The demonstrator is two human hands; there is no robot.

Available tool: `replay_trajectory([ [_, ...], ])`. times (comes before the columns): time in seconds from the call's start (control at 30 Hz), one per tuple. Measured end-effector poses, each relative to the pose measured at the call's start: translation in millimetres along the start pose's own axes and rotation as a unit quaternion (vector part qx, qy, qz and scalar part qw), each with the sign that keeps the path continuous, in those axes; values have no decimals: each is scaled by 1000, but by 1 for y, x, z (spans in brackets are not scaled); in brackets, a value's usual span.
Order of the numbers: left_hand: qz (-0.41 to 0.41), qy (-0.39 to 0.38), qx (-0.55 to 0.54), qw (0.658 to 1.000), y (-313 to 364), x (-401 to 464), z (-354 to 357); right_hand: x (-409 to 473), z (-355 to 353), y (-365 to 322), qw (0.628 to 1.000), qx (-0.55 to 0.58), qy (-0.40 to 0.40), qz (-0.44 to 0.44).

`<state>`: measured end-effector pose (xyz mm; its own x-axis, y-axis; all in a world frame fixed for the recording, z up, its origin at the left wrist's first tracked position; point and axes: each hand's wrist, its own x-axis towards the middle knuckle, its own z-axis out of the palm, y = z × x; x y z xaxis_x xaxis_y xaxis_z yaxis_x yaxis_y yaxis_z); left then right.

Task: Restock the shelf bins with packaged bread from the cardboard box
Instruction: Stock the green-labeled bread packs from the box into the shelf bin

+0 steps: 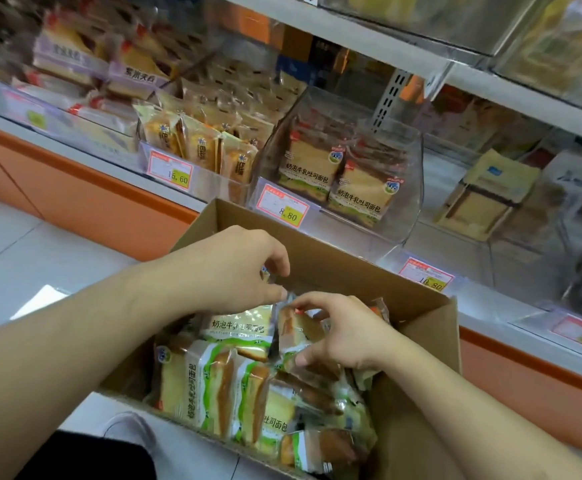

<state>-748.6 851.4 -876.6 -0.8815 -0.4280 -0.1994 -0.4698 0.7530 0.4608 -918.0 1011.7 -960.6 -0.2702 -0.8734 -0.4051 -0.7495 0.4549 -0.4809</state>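
Note:
An open cardboard box [417,424] stands on the floor below the shelf, holding several green-and-white packs of toast bread [199,386]. My right hand [345,330] grips one upright bread pack [294,332] by its side, thumb underneath. My left hand [234,268] pinches the top seam of a pack at the far end of the box, just left of the right hand. A clear shelf bin [410,199] straight ahead holds two of the same packs [362,192], with an 8.80 price tag on its front.
A bin with small yellow bread packs [199,147] and a 15.60 tag sits to the left. Further bins of other packaged bread [483,195] stand to the right. An upper shelf edge [386,50] overhangs. My shoe [126,431] rests on the white tiled floor beside the box.

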Motion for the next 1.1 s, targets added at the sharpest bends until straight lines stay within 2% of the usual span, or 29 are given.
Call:
replay_trajectory([
  [0.17,-110,-23,-92,989,3,3,12,-18,-24,-15,992,100,76,-22],
  [0.23,-153,-39,-186,970,5,3,20,-28,-31,-23,984,135,110,-39],
  [0.3,-173,-21,-285,943,11,1,25,-35,-35,-30,976,155,143,-58],
  [0.47,-140,63,-351,923,24,-2,20,-47,-46,-43,973,131,162,-102],
  [0.53,-115,78,-380,914,22,-5,14,-51,-57,-39,973,112,165,-112],
  [0.63,-63,65,-410,908,21,-9,-1,-55,-78,-27,965,94,218,-110],
  [0.77,29,5,-390,920,21,-13,-17,-54,-95,-16,963,61,229,-131],
  [0.87,76,15,-372,925,20,-10,-25,-54,-100,-18,962,40,235,-134],
  [1.0,110,62,-331,935,23,-2,-39,-54,-106,-25,944,52,293,-145],
  [1.1,97,161,-247,950,15,11,-48,-51,-118,-29,914,66,369,-153],
])
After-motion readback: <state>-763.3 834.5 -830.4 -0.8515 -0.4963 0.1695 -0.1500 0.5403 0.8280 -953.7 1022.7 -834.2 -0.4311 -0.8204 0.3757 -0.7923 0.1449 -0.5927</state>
